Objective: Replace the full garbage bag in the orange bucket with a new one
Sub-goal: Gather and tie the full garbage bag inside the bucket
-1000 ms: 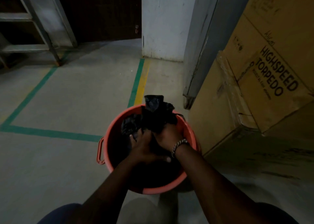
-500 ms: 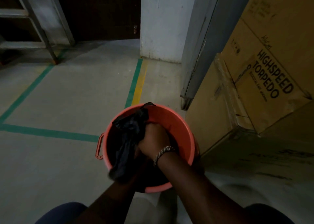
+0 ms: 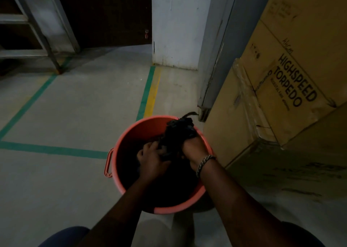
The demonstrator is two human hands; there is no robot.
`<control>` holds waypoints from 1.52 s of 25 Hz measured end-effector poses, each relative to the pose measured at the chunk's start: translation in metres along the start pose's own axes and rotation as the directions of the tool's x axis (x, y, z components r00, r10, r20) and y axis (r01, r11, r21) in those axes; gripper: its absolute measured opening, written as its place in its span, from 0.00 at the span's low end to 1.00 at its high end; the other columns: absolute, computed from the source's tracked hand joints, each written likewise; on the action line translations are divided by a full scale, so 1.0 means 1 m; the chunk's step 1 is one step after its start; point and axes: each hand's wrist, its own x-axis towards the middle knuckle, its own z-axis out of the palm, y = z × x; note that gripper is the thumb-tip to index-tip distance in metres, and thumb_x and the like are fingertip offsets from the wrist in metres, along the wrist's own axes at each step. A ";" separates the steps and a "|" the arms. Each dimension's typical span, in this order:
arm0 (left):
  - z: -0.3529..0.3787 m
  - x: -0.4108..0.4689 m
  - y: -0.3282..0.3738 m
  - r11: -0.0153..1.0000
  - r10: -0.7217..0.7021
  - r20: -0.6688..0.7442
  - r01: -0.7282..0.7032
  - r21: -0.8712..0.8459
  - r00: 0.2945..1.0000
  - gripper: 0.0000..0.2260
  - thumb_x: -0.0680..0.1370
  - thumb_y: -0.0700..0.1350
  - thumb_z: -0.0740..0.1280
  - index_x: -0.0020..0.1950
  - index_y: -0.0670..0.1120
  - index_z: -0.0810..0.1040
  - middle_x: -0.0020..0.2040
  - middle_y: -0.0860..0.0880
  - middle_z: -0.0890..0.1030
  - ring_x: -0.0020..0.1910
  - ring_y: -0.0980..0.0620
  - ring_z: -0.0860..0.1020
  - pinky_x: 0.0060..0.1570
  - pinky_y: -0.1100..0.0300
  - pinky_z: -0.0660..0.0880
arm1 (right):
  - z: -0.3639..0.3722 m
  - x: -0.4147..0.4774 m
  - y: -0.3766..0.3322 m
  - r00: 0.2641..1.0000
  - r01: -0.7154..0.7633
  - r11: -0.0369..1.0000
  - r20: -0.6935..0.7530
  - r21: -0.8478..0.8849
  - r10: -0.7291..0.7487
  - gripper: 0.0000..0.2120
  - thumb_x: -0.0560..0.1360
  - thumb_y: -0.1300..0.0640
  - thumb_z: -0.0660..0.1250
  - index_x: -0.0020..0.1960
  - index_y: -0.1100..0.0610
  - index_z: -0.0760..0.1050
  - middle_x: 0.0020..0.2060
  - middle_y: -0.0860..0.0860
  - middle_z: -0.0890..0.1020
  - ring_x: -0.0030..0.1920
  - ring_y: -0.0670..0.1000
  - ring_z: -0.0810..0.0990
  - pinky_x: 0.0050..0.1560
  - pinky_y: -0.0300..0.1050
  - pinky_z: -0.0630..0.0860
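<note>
The inside of the orange bucket (image 3: 131, 134) is nearly lost in shadow: below the hands it reads as one dark mass, and where the black garbage bag (image 3: 179, 132) ends and the bucket's wall begins cannot be made out, nor can any contents of the bag. Both forearms cross the near rim and hide part of it. The person's knees are cut off by the lower edge of the view.

What does show is the bag's gathered top, bunched into a crumpled knot that rises above the far right rim, with a thin twisted tail poking up from it. The right hand (image 3: 193, 148), with a chain bracelet (image 3: 203, 164) at the wrist, is clenched around the neck of this bunch from below. The left hand (image 3: 152, 156) is inside the bucket just beside it, fingers curled onto the bag's dark plastic.

The bucket stands on a grey floor (image 3: 75, 106) marked with green tape lines (image 3: 54, 150), its side handle (image 3: 108, 162) facing left. A cardboard box (image 3: 293, 89) printed HIGHSPEED TORPEDO leans close by on the right.
</note>
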 end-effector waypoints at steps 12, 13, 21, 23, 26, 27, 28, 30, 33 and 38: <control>-0.016 0.000 0.019 0.941 0.118 0.152 -0.159 0.297 0.981 0.13 0.66 0.52 0.73 0.49 0.50 0.83 0.46 0.48 0.79 0.47 0.42 0.78 0.42 0.51 0.74 | -0.060 0.014 -0.007 0.923 -0.324 0.867 -0.075 0.378 0.378 0.04 0.75 0.69 0.70 0.47 0.62 0.78 0.29 0.53 0.78 0.20 0.45 0.73 0.19 0.35 0.68; -0.016 0.001 0.018 0.940 0.137 0.150 -0.176 0.293 0.979 0.13 0.66 0.52 0.73 0.49 0.49 0.83 0.45 0.48 0.80 0.46 0.42 0.78 0.41 0.51 0.74 | -0.058 0.015 -0.012 0.945 -0.275 0.895 -0.072 0.351 0.319 0.04 0.75 0.69 0.71 0.47 0.62 0.79 0.31 0.55 0.80 0.21 0.46 0.74 0.20 0.36 0.70; -0.021 0.001 0.020 0.950 0.182 0.158 -0.215 0.225 0.970 0.13 0.65 0.50 0.73 0.49 0.50 0.82 0.43 0.48 0.82 0.44 0.42 0.80 0.40 0.50 0.76 | -0.040 0.005 -0.042 0.998 -0.059 0.976 0.020 0.208 0.056 0.05 0.75 0.67 0.72 0.50 0.64 0.81 0.36 0.58 0.81 0.28 0.51 0.78 0.27 0.44 0.75; -0.021 0.001 0.021 0.950 0.186 0.148 -0.217 0.224 0.971 0.12 0.65 0.49 0.73 0.46 0.49 0.81 0.41 0.47 0.82 0.43 0.41 0.80 0.38 0.50 0.76 | -0.037 -0.002 -0.048 0.997 -0.040 0.970 0.070 0.240 0.024 0.05 0.75 0.68 0.72 0.50 0.62 0.81 0.35 0.56 0.82 0.29 0.52 0.78 0.28 0.44 0.75; -0.021 0.003 0.022 0.943 0.181 0.167 -0.219 0.249 0.969 0.12 0.66 0.51 0.70 0.46 0.48 0.81 0.42 0.47 0.82 0.44 0.41 0.80 0.40 0.50 0.76 | -0.035 -0.006 -0.058 0.999 -0.031 0.990 0.048 0.134 0.025 0.10 0.75 0.67 0.71 0.54 0.58 0.79 0.38 0.56 0.83 0.30 0.53 0.79 0.29 0.45 0.77; -0.020 0.004 0.022 0.943 0.176 0.172 -0.216 0.253 0.969 0.12 0.67 0.52 0.67 0.46 0.48 0.82 0.43 0.47 0.83 0.45 0.41 0.80 0.40 0.50 0.76 | -0.036 -0.005 -0.061 0.998 -0.023 0.999 -0.054 -0.022 0.022 0.14 0.74 0.66 0.71 0.57 0.56 0.77 0.43 0.57 0.83 0.33 0.54 0.81 0.31 0.48 0.80; -0.020 0.004 0.022 0.944 0.169 0.169 -0.208 0.255 0.971 0.13 0.67 0.53 0.65 0.45 0.47 0.82 0.43 0.47 0.83 0.45 0.41 0.81 0.40 0.51 0.75 | -0.039 -0.006 -0.064 0.982 -0.011 0.967 -0.187 -0.253 -0.038 0.18 0.72 0.64 0.70 0.60 0.54 0.74 0.51 0.57 0.81 0.39 0.57 0.82 0.36 0.50 0.81; -0.019 0.005 0.020 0.944 0.149 0.164 -0.190 0.268 0.975 0.14 0.67 0.53 0.65 0.45 0.47 0.82 0.43 0.47 0.83 0.45 0.41 0.81 0.40 0.51 0.75 | -0.042 -0.016 -0.070 0.864 0.130 0.779 -0.315 -0.613 -0.393 0.29 0.68 0.63 0.69 0.67 0.53 0.68 0.63 0.57 0.72 0.53 0.61 0.78 0.52 0.51 0.80; -0.018 0.005 0.020 0.937 0.154 0.188 -0.203 0.284 0.970 0.10 0.69 0.51 0.66 0.43 0.47 0.82 0.41 0.47 0.83 0.44 0.41 0.81 0.38 0.51 0.75 | -0.023 -0.037 -0.079 0.715 0.604 0.437 0.210 -0.667 -0.667 0.38 0.65 0.64 0.65 0.74 0.51 0.67 0.72 0.53 0.68 0.73 0.56 0.67 0.75 0.56 0.63; -0.015 0.003 0.014 0.902 0.220 0.182 -0.271 0.336 0.958 0.14 0.71 0.52 0.60 0.47 0.49 0.83 0.44 0.49 0.82 0.44 0.43 0.80 0.37 0.51 0.75 | -0.008 -0.020 -0.020 0.880 0.472 0.038 0.474 -0.881 0.046 0.33 0.73 0.54 0.65 0.77 0.48 0.60 0.64 0.54 0.80 0.67 0.59 0.76 0.74 0.70 0.58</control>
